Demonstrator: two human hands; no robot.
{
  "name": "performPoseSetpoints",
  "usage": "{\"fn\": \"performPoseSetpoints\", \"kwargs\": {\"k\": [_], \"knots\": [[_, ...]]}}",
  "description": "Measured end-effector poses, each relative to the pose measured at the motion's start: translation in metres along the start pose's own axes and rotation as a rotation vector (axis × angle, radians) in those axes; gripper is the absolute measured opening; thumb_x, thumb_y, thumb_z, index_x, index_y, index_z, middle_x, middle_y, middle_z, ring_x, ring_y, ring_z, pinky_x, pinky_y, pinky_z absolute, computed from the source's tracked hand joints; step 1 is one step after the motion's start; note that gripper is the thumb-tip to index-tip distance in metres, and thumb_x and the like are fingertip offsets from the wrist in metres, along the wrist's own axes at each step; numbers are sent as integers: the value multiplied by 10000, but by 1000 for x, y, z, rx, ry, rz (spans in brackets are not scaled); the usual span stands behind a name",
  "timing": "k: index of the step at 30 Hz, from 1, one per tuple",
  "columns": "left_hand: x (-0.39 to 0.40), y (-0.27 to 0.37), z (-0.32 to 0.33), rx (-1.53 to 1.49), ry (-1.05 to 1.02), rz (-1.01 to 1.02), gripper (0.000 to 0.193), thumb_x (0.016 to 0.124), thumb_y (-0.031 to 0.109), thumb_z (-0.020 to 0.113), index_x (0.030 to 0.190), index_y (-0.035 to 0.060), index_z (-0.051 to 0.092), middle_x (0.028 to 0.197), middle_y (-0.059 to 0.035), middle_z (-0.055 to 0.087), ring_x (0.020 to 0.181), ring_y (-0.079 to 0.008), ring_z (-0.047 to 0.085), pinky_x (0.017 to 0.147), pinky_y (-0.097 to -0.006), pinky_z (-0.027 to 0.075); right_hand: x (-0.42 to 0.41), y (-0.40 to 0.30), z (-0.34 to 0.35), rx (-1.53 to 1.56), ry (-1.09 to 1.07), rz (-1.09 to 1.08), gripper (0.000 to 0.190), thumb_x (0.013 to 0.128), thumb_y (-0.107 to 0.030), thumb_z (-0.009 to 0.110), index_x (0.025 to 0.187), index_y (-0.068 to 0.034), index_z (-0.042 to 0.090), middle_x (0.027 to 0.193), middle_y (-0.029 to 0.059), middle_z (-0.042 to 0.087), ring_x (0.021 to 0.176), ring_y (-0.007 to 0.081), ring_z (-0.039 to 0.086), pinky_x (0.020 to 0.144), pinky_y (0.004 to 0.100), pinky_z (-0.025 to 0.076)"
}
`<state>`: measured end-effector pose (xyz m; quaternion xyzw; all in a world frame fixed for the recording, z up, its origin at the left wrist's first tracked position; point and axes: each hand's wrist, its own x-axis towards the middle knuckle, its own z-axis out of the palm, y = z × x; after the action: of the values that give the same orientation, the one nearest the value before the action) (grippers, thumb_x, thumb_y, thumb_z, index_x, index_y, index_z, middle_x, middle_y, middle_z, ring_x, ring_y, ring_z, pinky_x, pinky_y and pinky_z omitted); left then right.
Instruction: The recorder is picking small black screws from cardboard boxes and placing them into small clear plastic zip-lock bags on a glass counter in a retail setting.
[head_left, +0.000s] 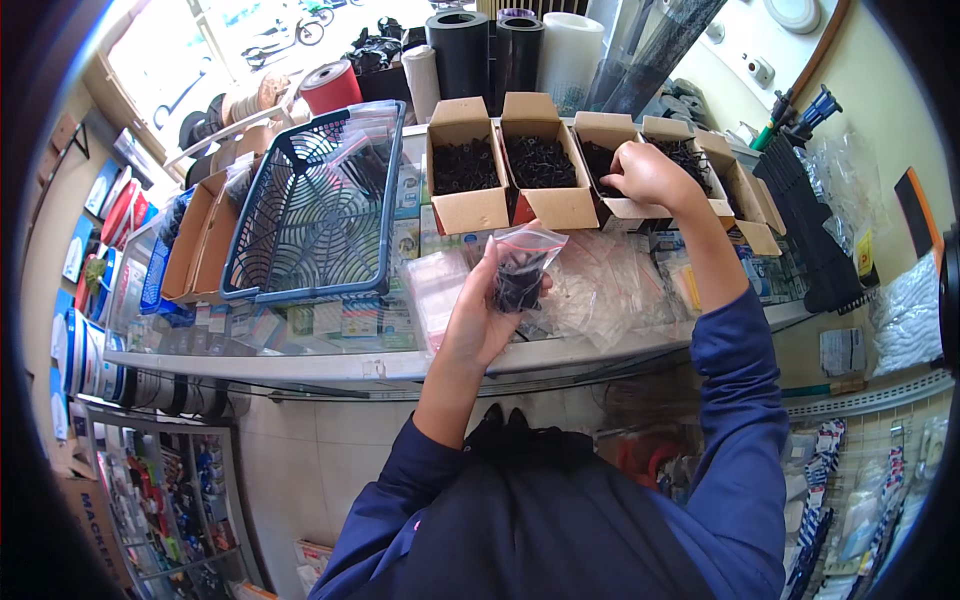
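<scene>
My left hand (478, 315) holds a clear zip-lock bag (523, 281) with a red seal line, partly filled with small black pieces that look like screws. My right hand (651, 178) reaches over the front flap of the third cardboard box (596, 159), its fingertips down among the dark screws inside. Whether those fingers grip anything is hidden. To the left stand two more open boxes of black screws, the first box (466, 176) and the second box (546, 166). On the right side, a fourth box (679, 157) and a fifth box (739, 191) continue the row.
A blue plastic basket (234, 281) on the glass counter (300, 364) holds several filled bags (369, 161). Loose clear bags (607, 289) and a bag stack (433, 289) lie before the boxes. Behind them stand black sheet rolls (457, 60) and a white roll (571, 64).
</scene>
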<state>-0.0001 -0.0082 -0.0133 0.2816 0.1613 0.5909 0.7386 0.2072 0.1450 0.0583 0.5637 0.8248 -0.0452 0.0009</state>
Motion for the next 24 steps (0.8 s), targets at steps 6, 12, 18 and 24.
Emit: {"fn": "performPoseSetpoints", "kwargs": {"k": [6,12,18,24], "knots": [[0,-1,-3,-128,-95,-52,527,931,400,316,1203,-41,417,1121,-131,525,876,-172,551,795,-299,443,-3,-2,3,39,56,37,262,713,-175,682,845,43,623,781,197,625,714,278,617,659,325,478],[0,-1,-3,-204,-148,-156,527,931,409,305,1240,-11,379,1128,-166,519,874,-178,552,797,-300,442,-6,4,3,333,118,-74,266,692,-194,693,815,37,642,803,202,629,746,292,617,707,340,482],[0,-2,-5,-130,-116,-73,572,894,418,417,1273,-3,339,1099,-163,530,808,-152,562,717,-261,467,1,2,4,342,48,-22,228,697,-139,671,843,34,642,810,195,632,742,265,622,703,328,482],[1,-2,-7,-152,-163,-20,674,852,481,453,1295,-5,306,1115,-146,522,760,-127,543,689,-222,455,5,-1,12,356,98,-5,183,723,-30,623,871,74,593,779,172,638,709,212,622,658,298,487]]}}
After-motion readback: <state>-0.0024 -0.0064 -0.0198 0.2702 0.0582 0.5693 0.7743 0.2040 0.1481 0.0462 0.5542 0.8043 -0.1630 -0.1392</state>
